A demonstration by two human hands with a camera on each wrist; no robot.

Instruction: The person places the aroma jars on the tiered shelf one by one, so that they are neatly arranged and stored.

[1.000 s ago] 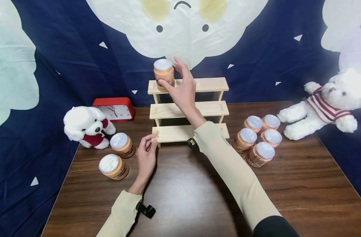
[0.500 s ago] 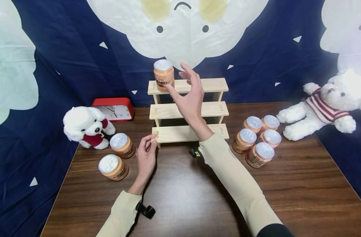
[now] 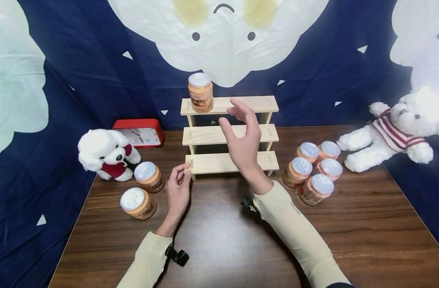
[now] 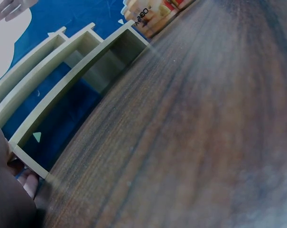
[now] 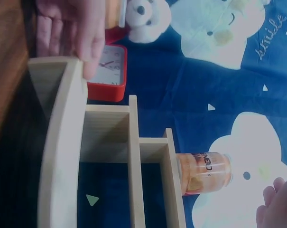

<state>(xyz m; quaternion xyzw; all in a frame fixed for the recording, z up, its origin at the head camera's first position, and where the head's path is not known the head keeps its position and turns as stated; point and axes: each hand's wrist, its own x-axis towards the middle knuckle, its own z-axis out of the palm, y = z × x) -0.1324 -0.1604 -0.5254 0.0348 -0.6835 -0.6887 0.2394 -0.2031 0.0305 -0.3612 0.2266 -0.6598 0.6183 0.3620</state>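
A three-tier wooden display shelf [image 3: 230, 134] stands at the back of the table. On the left end of its top tier sits an upright orange jar [image 3: 200, 96] with a silvery lid; in the right wrist view the same jar [image 5: 205, 172] appears sideways. My left hand [image 3: 178, 196] pinches the lower tier's left end, thumb on top, as the right wrist view confirms. My right hand [image 3: 244, 140] hovers in front of the shelf's right half, fingers spread and holding nothing, apart from the jar.
Two similar jars [image 3: 144, 176] stand left of the shelf, near a white plush dog [image 3: 106, 152] and a red clock [image 3: 138, 132]. Several more jars [image 3: 314, 188] cluster on the right beside a plush bear [image 3: 396, 124]. A dark blue cloth [image 3: 295, 88] hangs behind.
My right hand has drawn away from the jar on the top tier, moving right and toward me. The jar stays in place, and the left hand keeps its hold on the shelf.
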